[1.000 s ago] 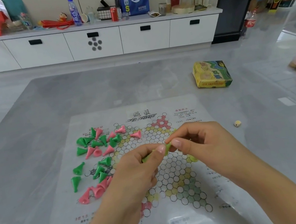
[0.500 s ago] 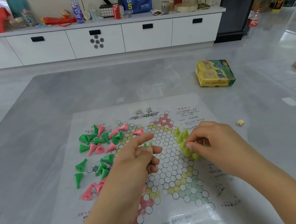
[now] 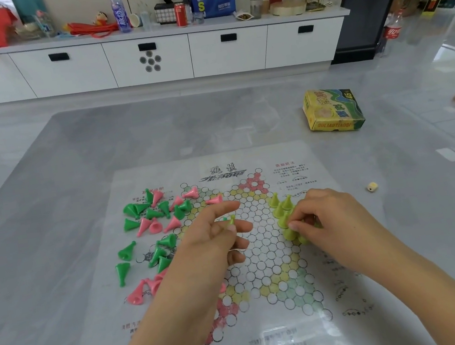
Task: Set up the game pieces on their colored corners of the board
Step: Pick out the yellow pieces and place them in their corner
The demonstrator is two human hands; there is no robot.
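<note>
The yellow-green pieces (image 3: 283,211) stand clustered on the paper board (image 3: 263,256) at its right-hand corner, the step in hand. The right hand (image 3: 326,219) pinches one there, setting it upright. The left hand (image 3: 218,233) holds another, apparently, fingers curled round it. Next: pass it across. Green and pink cones (image 3: 153,217) lie unsorted at left.

The middle of the board (image 3: 257,245) lies bare between the left hand (image 3: 216,239) and the right hand (image 3: 329,221) — a lane runs toward the far red corner. A heap of green and pink pieces (image 3: 154,228) crowds the board's left edge. Yellow-green pieces (image 3: 283,211) stand upright at the right corner. Open bench (image 3: 212,121) lies beyond — only a box (image 3: 332,111) and a die (image 3: 372,186) sit far right.
</note>
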